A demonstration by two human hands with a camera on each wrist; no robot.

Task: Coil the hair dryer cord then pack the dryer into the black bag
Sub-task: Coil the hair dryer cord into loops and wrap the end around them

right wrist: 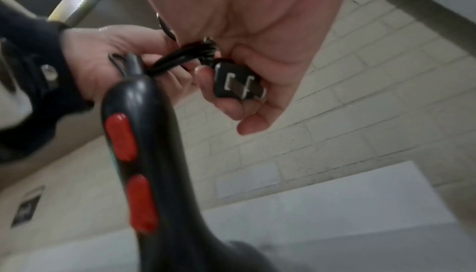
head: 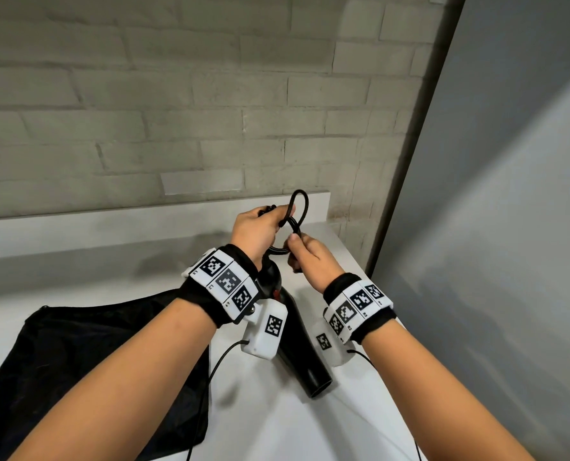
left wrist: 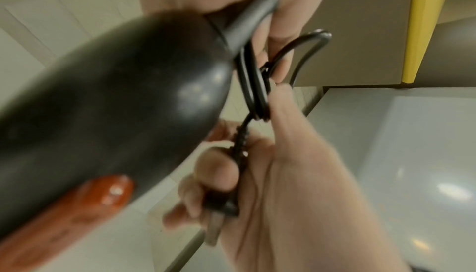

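Up above the white counter [head: 117, 284], the left hand [head: 255, 229] grips the looped cord [head: 298, 207] while the right hand [head: 312, 261] curls round the plug [right wrist: 238, 84] (prongs showing); the hair dryer [head: 305, 354] hangs beside the black bag [head: 77, 361].

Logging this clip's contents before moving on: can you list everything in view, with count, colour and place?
dryer: 1, black with red buttons, hanging nozzle-down between the wrists, above the counter
cord: 1, black, bundled in loops between both hands
plug: 1, black with metal prongs, inside the right hand
bag: 1, black, lying flat on the counter at left
counter: 1, white, below the hands
brick wall: 1, pale grey, behind the counter
wrist bands: 2, black with white marker tiles, one per wrist
left hand: grips the cord loops
right hand: holds the plug and pinches the cord
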